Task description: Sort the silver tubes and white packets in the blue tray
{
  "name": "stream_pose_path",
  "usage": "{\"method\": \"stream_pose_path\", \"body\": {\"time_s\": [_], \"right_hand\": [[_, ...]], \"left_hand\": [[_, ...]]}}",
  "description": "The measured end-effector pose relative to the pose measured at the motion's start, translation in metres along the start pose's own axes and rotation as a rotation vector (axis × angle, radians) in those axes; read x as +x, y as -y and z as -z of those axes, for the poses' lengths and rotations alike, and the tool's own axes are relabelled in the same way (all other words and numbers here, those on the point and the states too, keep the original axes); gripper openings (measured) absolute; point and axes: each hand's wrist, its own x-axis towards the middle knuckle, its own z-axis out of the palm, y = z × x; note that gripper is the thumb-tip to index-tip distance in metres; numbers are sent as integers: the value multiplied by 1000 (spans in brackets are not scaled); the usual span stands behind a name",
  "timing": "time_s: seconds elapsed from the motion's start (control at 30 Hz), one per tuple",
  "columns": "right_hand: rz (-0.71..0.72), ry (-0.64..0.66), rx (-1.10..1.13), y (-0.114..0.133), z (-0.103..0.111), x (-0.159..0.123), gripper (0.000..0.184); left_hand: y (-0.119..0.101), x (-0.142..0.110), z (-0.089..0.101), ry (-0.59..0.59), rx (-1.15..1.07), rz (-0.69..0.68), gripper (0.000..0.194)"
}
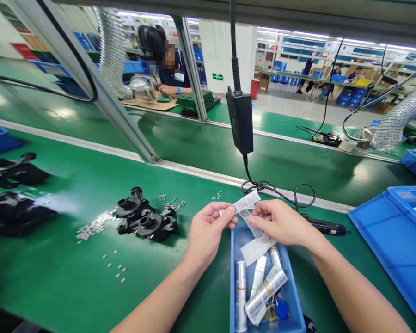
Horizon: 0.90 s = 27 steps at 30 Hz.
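My left hand [208, 227] and my right hand [280, 223] both pinch a clear plastic strip [247, 203] of small pockets, held above a small blue bin [291, 296]. The strip bends down between the hands. Inside the bin lie several banded bundles of similar silvery strips [265, 292] and a flat white sheet [255, 249]. Black plastic housings [143, 218] sit on the green mat to the left of my left hand, with small metal parts [171, 201] scattered beside them.
A black power adapter [241, 121] hangs on a cable ahead; its cord leads to an electric screwdriver [324, 226] lying at the right. Large blue trays [395, 240] stand at the right. Small white pieces [95, 226] and more black parts [12, 194] lie left. A person works across the conveyor [194, 143].
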Motion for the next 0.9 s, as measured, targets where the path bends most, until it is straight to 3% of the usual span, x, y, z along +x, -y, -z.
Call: {"method": "stream_pose_path", "body": {"time_s": [0.07,0.2,0.27,0.37,0.43,0.57,0.9], "right_hand": [[16,-38,-12,-2,8,-2,17],[143,-359,-90,1,27,-7,19],[232,-401,-24,7,30,-10,18],[355,-278,14,12,26,-14,14],[391,-224,-134,9,20,-13,13],[385,-228,-470,-1,17,-9,28],[317,-27,-527,-6,30,-16,15]], "left_hand": [[0,1,1,-29,46,-35,43],[-2,1,3,-65,177,-95,42],[-3,0,3,-36,218,-96,42],[-5,-3,2,17,238,-87,40],[-6,-5,0,62,226,-76,40],[-8,-9,-3,130,245,-50,42],[-9,-18,-19,143,540,-104,56]]}}
